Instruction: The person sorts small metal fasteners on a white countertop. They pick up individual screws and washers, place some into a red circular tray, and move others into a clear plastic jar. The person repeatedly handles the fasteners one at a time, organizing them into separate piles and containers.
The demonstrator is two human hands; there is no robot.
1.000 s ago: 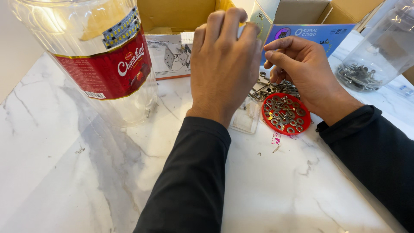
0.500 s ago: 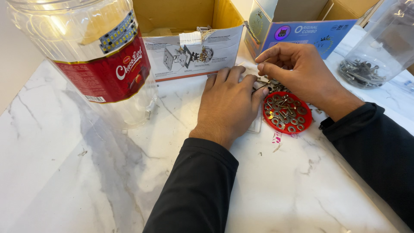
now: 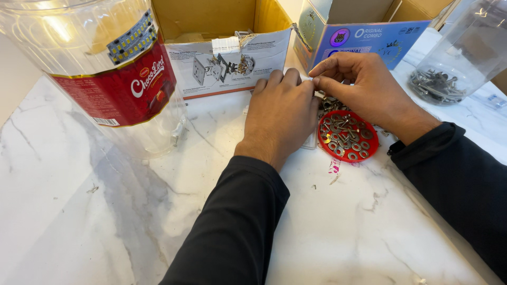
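My left hand (image 3: 282,113) lies palm down on the marble table, fingers together, pressing on a flat white piece (image 3: 310,142) whose edge shows under the palm. My right hand (image 3: 369,89) reaches in from the right, thumb and forefinger pinched together against the left fingertips; whether anything is between them is hidden. Just below the right hand sits a red lid (image 3: 369,150) full of small metal washers and screws, with a loose heap of metal parts (image 3: 331,103) beside it.
A big clear plastic jar (image 3: 105,68) with a red label stands at the left. Behind are an open cardboard box (image 3: 211,21), a printed sheet with diagrams (image 3: 232,63) and a blue-purple carton (image 3: 369,39). A clear jar of screws (image 3: 443,84) stands at the right.
My left hand came down from a raised position and now rests flat on the table. My right hand shifted slightly left, its pinched fingers meeting the left fingertips.
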